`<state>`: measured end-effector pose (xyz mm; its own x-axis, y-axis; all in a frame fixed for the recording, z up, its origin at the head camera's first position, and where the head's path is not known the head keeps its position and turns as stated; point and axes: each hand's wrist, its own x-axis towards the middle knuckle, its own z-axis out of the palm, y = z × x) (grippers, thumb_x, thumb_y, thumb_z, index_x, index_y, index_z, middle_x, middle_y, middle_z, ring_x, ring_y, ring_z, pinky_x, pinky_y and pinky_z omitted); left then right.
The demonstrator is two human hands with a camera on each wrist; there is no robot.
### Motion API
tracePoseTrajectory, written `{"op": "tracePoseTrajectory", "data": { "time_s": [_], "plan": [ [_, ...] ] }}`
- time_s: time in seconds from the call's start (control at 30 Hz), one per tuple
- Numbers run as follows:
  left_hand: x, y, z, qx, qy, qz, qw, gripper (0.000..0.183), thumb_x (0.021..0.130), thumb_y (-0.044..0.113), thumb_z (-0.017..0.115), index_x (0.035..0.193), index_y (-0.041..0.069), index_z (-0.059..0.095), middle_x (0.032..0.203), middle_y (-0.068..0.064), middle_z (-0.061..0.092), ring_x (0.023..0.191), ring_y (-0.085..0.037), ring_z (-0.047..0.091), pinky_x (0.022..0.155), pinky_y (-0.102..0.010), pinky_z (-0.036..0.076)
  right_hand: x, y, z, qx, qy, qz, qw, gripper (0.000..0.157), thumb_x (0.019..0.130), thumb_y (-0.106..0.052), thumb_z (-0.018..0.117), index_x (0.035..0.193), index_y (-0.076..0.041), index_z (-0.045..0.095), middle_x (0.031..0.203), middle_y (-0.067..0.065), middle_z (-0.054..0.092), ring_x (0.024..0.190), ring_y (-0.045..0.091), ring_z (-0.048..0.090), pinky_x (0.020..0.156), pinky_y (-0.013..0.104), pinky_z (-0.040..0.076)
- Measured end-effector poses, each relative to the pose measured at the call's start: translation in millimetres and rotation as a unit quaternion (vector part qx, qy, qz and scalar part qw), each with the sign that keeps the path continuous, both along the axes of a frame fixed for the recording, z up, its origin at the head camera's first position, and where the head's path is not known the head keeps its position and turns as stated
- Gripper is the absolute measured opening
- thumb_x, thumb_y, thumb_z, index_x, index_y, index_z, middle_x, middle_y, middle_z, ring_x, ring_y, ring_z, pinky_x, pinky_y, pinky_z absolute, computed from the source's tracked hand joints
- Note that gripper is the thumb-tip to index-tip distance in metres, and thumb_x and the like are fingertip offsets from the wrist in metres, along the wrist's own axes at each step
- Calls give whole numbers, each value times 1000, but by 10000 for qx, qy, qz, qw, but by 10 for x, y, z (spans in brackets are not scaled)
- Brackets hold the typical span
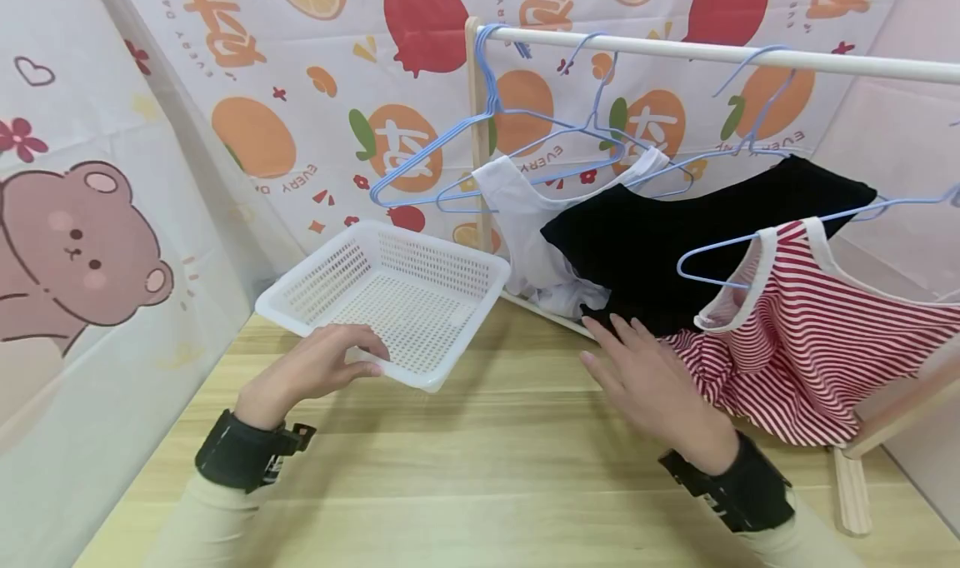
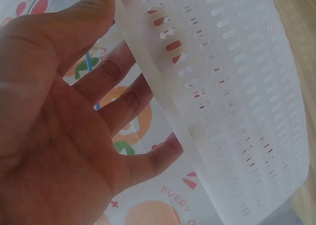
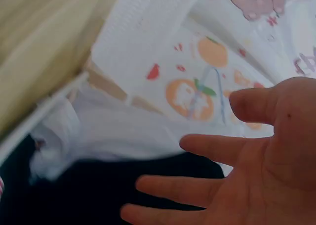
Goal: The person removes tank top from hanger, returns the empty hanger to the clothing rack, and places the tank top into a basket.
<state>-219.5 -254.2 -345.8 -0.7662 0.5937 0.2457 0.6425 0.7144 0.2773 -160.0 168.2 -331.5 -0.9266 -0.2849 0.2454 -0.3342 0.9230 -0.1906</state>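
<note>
My left hand (image 1: pixel 318 364) pinches the near rim of a white perforated plastic basket (image 1: pixel 442 268), thumb on one side and fingers on the other. The left wrist view shows its fingers (image 2: pixel 131 99) behind the basket's rim. The inside of the basket is bare. Whether its base rests on the table, I cannot tell. My right hand (image 1: pixel 648 381), fingers spread and holding nothing, is in front of a black top (image 1: pixel 697 226) on a blue hanger. Beside that hang a white top (image 1: pixel 517 210) and a red-and-white striped top (image 1: pixel 810 335).
A wooden rack with a white rail (image 1: pixel 675 49) stands along the back and right of the wooden table (image 1: pixel 450 485). Several blue hangers (image 1: pixel 431 156) without clothes bunch at its left end. Its foot (image 1: pixel 852 493) rests on the table. Fruit-printed cloth (image 1: pixel 255 139) hangs behind.
</note>
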Motion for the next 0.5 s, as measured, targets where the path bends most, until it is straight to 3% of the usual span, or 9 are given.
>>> {"op": "tracePoseTrajectory", "data": {
  "time_s": [0.23, 0.37, 0.5],
  "plan": [
    [-1, 4, -11, -37, -61, 38, 10000, 18, 76, 17, 79, 91, 21, 72, 90, 11, 69, 86, -12, 64, 79, -36, 52, 215, 344, 353, -112, 987, -97, 9950, 40, 89, -36, 64, 124, -15, 63, 126, 17, 62, 111, 39, 60, 86, 56, 48],
    [-2, 2, -8, -43, -50, 79, 9999, 18, 75, 18, 80, 91, 21, 72, 90, 10, 70, 86, -12, 64, 79, -39, 52, 324, 532, 519, -62, 1502, -134, 9885, 35, 82, -29, 71, 114, -15, 68, 118, 16, 66, 103, 38, 63, 80, 55, 49],
    [-9, 3, -9, -49, -77, 99, 9999, 19, 74, 18, 80, 91, 21, 72, 90, 10, 70, 85, -11, 63, 78, -37, 52, 417, 710, 606, -109, 1735, -205, 9846, 36, 78, -24, 76, 112, -15, 69, 113, 14, 69, 97, 37, 65, 74, 54, 50]
  ]
}}
